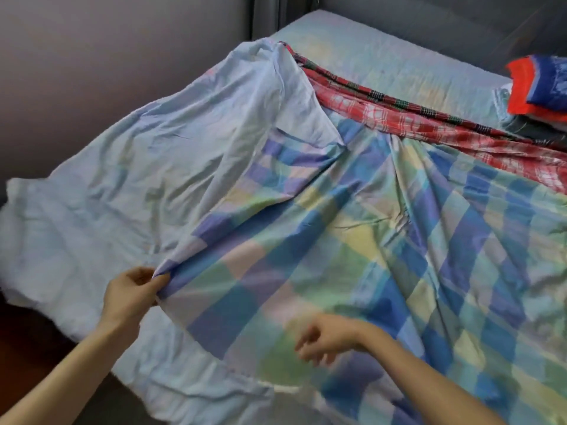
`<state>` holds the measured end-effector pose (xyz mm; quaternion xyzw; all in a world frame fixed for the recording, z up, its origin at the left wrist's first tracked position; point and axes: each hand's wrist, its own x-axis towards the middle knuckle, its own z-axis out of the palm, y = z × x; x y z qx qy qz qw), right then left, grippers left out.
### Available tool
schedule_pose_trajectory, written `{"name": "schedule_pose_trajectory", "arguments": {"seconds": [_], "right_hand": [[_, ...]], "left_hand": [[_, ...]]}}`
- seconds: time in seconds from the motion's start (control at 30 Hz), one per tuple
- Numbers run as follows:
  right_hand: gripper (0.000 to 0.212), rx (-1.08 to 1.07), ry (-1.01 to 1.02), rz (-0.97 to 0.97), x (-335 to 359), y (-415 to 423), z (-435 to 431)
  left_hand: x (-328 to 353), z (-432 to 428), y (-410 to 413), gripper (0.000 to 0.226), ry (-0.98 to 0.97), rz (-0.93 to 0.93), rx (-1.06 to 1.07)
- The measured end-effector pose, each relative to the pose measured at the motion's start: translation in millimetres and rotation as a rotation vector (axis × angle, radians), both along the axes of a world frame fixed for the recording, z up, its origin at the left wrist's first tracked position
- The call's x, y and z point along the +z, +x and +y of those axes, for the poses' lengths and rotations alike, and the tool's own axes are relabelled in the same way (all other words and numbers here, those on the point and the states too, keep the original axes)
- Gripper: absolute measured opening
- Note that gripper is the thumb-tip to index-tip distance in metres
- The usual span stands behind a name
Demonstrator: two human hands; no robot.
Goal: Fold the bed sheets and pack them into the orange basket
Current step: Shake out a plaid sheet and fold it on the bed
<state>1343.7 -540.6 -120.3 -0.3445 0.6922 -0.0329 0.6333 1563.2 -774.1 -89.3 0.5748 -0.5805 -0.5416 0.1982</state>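
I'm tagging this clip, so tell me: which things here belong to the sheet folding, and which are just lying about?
Job: checked sheet, pinched by the left hand; right hand above it, holding nothing; red plaid sheet; folded pile, probably finished sheets.
Lying about: mattress; grey headboard.

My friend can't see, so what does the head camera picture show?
A person's left hand pinches a fold of a pastel checked sheet spread rumpled over a bed, while the right hand hovers loosely above it, holding nothing. A red plaid sheet lies bunched behind, and folded orange and blue cloths sit stacked at the far right.
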Motion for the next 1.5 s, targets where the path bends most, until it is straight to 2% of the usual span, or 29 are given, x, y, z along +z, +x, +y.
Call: {"name": "schedule_pose_trajectory", "arguments": {"seconds": [0.03,0.1,0.17,0.23,0.27,0.3,0.37,0.43,0.53,0.67,0.77,0.87,0.97,1.07,1.2,1.3,1.37,1.43,1.5], "right_hand": [[0.015,-0.201,-0.130,0.018,-0.2,2.3,-11.3],[0.021,-0.560,-0.305,0.002,6.5,7.4,-40.6],[0.025,-0.847,-0.340,-0.182,16.2,15.4,-75.8],[0.026,-1.049,-0.364,-0.303,21.9,21.8,-108.6],[0.027,-1.086,-0.402,-0.246,22.0,24.2,-124.1],[0.032,-1.051,-0.448,-0.092,21.4,24.8,-137.2],[0.050,-0.833,-0.532,0.291,22.6,26.8,-159.9],[0.059,-0.649,-0.531,0.458,28.2,30.0,-179.3],[0.045,-0.473,-0.377,0.537,20.7,35.9,-209.8],[0.024,-0.523,-0.223,0.568,-17.6,38.7,-247.9],[0.040,-0.649,-0.168,0.555,-40.1,35.0,-274.5],[0.061,-0.666,-0.123,0.678,-61.1,29.6,-306.0],[0.061,-0.639,-0.018,0.795,-86.3,30.3,-343.3],[0.056,-0.742,0.079,0.870,-104.8,28.9,-367.2],[0.037,-0.954,0.060,0.967,-122.2,27.6,-378.7],[0.027,-1.048,0.017,0.942,-129.3,27.4,-376.7],[0.019,-1.117,-0.076,0.960,-124.1,27.1,-375.6],[0.009,-1.139,-0.304,0.972,-107.0,43.0,-379.3],[0.017,-0.913,-0.545,0.813,-81.1,78.8,-382.1]], "left_hand": [[4.1,4.3,5.0,0.007,-0.023,0.012,-0.037],[8.9,11.4,7.3,0.009,-0.055,0.022,-0.108],[12.6,13.2,4.6,0.013,-0.047,0.040,-0.174],[15.4,9.9,1.8,0.015,-0.028,0.048,-0.240],[16.3,6.7,1.9,0.015,-0.032,0.029,-0.283],[16.4,3.8,2.3,0.015,-0.039,0.003,-0.337],[14.9,-3.0,5.5,0.017,-0.050,-0.049,-0.446],[13.8,-9.3,5.7,0.018,-0.051,-0.096,-0.568],[12.3,-21.0,2.2,0.019,-0.047,-0.161,-0.729],[4.2,-55.8,0.2,0.027,0.020,-0.178,-0.875],[-10.2,-92.8,0.0,0.023,0.071,-0.220,-1.065],[-27.5,-139.1,2.7,0.015,0.064,-0.246,-1.228],[-40.4,-206.3,4.7,0.019,-0.004,-0.230,-1.132],[-53.5,-274.1,-4.7,0.015,-0.090,-0.234,-0.958],[-73.4,-329.4,-22.9,0.014,-0.093,-0.169,-0.744],[-78.8,-340.1,-34.5,0.009,-0.059,-0.134,-0.707],[-78.8,-342.8,-39.6,0.008,-0.013,-0.122,-0.729],[-79.5,-346.9,-45.6,0.009,0.040,-0.091,-0.712],[-79.5,-350.9,-55.8,0.011,0.066,-0.074,-0.684]]}}
